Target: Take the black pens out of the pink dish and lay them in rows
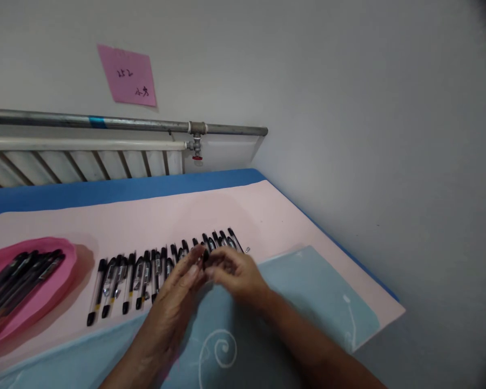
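**Desk:** Item one, the hands?

**Operator:** On my feed, the right hand [237, 275] comes in from the lower right with its forearm slanted across the pale blue mat [316, 292]. Its fingers are curled and closed on a black pen [204, 258]. The left hand [176, 294] rises from below with the back of the hand up and the fingers fairly straight, tips against the same pen. I cannot tell whether it grips or only steadies; the spot is blurred.

**Desk:** Where is that pen?

**Operator:** Between the two sets of fingertips, just above the right part of the row of pens [146, 270]. I judge both hands meet on it because so thin a thing is easier to control from both ends.

**Desk:** Item two, the row?

**Operator:** Black pens with clear barrels, side by side and parallel on the pink sheet [166, 216], near the mat's far edge. Laid like that, each stays separate and easy to reach.

**Desk:** Item three?

**Operator:** A pink tray [44, 305], far left and well apart from the hands, holds more black pens bundled loosely.
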The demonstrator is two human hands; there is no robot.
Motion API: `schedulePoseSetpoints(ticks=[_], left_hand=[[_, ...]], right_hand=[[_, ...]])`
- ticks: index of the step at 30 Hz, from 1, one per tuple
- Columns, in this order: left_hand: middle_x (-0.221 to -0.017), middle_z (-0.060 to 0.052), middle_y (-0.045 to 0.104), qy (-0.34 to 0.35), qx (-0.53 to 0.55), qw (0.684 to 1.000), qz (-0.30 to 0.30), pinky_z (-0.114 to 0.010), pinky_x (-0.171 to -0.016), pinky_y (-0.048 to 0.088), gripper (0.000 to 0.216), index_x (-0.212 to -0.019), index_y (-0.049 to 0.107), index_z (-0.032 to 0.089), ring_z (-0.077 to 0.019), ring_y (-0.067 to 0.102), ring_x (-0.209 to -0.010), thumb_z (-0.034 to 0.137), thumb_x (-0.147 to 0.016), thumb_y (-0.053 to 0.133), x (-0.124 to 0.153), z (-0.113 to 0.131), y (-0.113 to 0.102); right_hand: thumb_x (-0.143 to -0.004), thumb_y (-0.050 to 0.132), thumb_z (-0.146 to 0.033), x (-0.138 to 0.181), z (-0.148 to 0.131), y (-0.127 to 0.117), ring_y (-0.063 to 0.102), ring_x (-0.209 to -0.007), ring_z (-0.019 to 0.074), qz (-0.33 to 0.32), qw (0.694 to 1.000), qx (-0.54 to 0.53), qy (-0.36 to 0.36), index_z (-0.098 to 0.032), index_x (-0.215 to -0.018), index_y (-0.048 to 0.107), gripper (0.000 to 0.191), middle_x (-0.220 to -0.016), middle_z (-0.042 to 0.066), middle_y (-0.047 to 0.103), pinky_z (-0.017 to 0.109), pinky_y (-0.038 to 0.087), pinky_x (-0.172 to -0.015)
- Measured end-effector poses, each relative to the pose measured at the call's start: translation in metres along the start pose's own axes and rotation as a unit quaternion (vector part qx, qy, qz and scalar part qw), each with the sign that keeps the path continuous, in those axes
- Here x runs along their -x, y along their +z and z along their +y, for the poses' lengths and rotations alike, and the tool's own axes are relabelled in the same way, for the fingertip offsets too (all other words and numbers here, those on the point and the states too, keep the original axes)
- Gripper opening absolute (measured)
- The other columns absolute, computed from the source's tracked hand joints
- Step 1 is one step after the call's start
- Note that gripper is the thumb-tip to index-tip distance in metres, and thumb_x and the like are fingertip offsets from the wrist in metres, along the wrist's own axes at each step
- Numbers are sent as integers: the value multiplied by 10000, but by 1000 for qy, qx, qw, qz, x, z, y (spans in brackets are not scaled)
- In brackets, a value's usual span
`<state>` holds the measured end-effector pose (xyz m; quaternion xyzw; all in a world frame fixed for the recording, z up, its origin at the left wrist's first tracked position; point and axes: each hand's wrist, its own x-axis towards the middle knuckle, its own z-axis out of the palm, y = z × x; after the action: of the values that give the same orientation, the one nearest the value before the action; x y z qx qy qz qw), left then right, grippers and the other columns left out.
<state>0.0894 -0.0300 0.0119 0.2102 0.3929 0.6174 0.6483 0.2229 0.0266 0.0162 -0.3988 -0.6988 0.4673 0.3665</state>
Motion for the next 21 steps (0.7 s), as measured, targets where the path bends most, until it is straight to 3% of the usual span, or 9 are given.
schedulePoseSetpoints(ticks=[2, 4, 6, 13, 21], left_hand=[[-1286, -64, 508, 29, -13, 999, 28, -416, -998, 319, 354, -1051, 630, 242, -251, 433, -1192, 371, -721, 620, -4, 7, -6], [-1267, -74, 523, 53, -25, 997, 53, -444, -993, 315, 333, -1011, 642, 224, -260, 435, -1188, 376, -716, 622, -7, 14, -13], [-1234, -87, 547, 69, -35, 995, 67, -470, -979, 323, 325, -985, 647, 205, -272, 451, -1171, 378, -710, 622, -9, 20, -20], [-1162, -111, 588, 84, -43, 991, 91, -486, -937, 361, 331, -915, 654, 165, -291, 493, -1119, 374, -660, 659, -11, 30, -28], [-1106, -114, 615, 78, -50, 988, 126, -427, -863, 426, 337, -859, 652, 151, -292, 531, -1069, 373, -607, 686, -12, 37, -30]], right_hand=[[-688, 590, -293, -12, 14, -19, 521, -622, 106, 101, 994, -13, 34, -193, -898, 550, 236, -741, -14, 583, 220, 416, -577], [-676, 596, -328, -24, 30, -40, 538, -644, 121, 182, 981, 46, 57, -187, -871, 562, 243, -715, -13, 584, 234, 425, -604], [-674, 583, -316, -34, 44, -58, 553, -653, 129, 212, 966, 122, 87, -179, -812, 581, 195, -684, -12, 591, 240, 425, -622], [-678, 566, -223, -43, 53, -68, 575, -626, 115, 162, 931, 278, 173, -166, -783, 605, 126, -628, -12, 623, 205, 393, -596], [-719, 544, -253, -42, 55, -68, 579, -720, 134, 113, 910, 367, 157, -176, -768, 656, 144, -739, 22, 660, 208, 384, -636]])
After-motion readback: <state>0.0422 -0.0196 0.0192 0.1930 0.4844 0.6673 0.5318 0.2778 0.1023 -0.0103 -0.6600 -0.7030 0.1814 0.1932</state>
